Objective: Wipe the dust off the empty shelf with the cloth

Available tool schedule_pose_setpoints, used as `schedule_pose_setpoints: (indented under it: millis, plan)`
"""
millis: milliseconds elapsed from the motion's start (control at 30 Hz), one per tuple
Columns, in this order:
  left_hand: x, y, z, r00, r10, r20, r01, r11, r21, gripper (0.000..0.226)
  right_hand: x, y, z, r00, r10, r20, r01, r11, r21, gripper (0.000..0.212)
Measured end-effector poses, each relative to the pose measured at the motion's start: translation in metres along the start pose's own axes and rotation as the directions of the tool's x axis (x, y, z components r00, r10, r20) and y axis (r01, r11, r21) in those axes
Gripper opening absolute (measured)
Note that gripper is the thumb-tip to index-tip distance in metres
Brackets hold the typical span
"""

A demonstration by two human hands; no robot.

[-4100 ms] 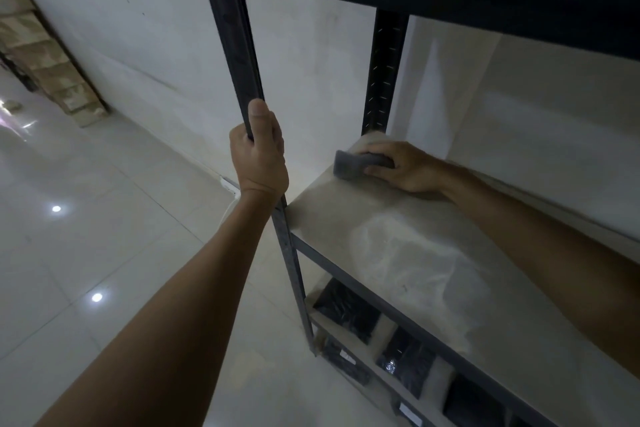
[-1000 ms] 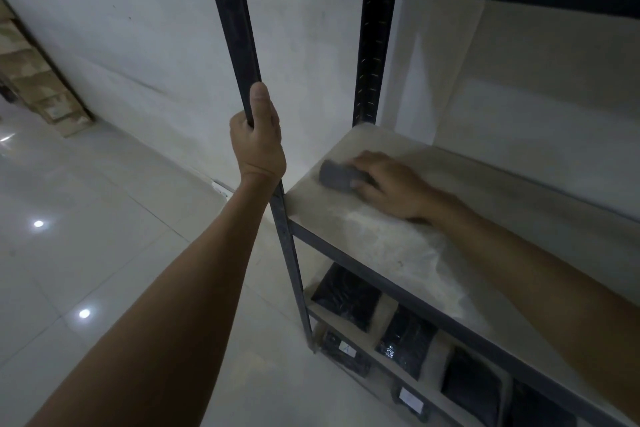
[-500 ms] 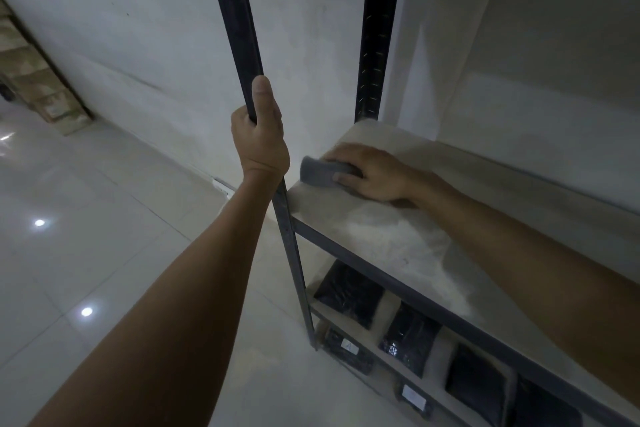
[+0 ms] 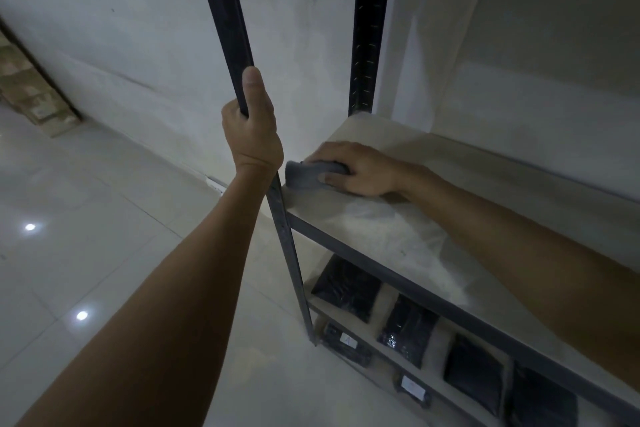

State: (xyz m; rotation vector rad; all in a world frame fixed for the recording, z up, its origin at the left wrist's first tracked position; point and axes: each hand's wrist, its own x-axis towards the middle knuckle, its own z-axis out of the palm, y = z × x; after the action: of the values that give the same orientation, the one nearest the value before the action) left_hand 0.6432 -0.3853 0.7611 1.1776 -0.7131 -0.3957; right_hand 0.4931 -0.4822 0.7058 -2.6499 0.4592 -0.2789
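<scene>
Pressing the cloth (image 4: 306, 177), the right hand (image 4: 360, 168) has swept to the shelf's (image 4: 519, 191) frame-centre left edge. Left hand (image 4: 252, 135) stays clamped on the post (image 4: 225, 28). Dust remains lower right.

cloth (image 4: 304, 177) grey | shelf (image 4: 502, 184) pale beige | post (image 4: 225, 17) black

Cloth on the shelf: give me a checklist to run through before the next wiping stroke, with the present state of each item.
1. Right hand grips the cloth: ok.
2. Cloth lies on the shelf, at its left end: ok.
3. Left hand holds the front post, steadying the rack: ok.
4. Shelf free of things in the stroke's path: ok.
5. Dust gone from the front strip: not ok, a pale dust patch remains.
6. Cloth clean enough underneath: cannot tell.
</scene>
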Motion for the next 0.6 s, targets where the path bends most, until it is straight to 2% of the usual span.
schedule_pose_setpoints:
  millis: [100, 233, 300, 333, 400, 467, 533, 600]
  plan:
    - [0.001, -0.001, 0.001, 1.0, 0.006, 0.009, -0.005, 1.0, -0.02, 0.062, -0.024, -0.015, 0.003, 0.993, -0.114, 0.027, 0.112, 0.992, 0.056, 0.036]
    - [0.005, -0.006, -0.002, 1.0, 0.017, 0.012, -0.017, 1.0, -0.024, 0.064, -0.06, -0.03, 0.007, 0.975, -0.141, 0.172, 0.114, 0.981, 0.159, 0.031]
    - [0.006, -0.007, -0.002, 1.0, 0.005, 0.002, -0.005, 1.0, -0.009, 0.066, -0.068, -0.019, -0.008, 0.991, -0.065, 0.113, 0.042, 0.98, 0.194, 0.033]
    - [0.006, -0.007, -0.002, 1.0, -0.001, -0.003, 0.001, 1.0, -0.002, 0.066, -0.068, -0.007, -0.02, 0.999, 0.011, 0.034, -0.017, 0.981, 0.196, 0.033]
    - [0.007, -0.007, -0.001, 1.0, -0.005, -0.01, 0.005, 1.0, 0.005, 0.067, -0.066, 0.032, -0.042, 0.976, 0.199, -0.093, -0.189, 0.976, 0.108, 0.028]
    - [0.008, -0.009, 0.0, 1.0, -0.005, -0.008, 0.005, 1.0, 0.003, 0.067, -0.068, 0.065, -0.048, 0.934, 0.339, -0.113, -0.34, 0.94, 0.007, 0.029]
    - [0.008, -0.01, -0.002, 1.0, -0.001, -0.01, 0.001, 1.0, 0.005, 0.067, -0.071, 0.076, -0.037, 0.913, 0.38, -0.146, -0.387, 0.922, -0.021, 0.028]
    - [0.008, -0.01, -0.001, 1.0, 0.003, -0.007, -0.003, 1.0, -0.008, 0.066, -0.076, 0.064, -0.023, 0.916, 0.35, -0.195, -0.363, 0.931, -0.036, 0.031]
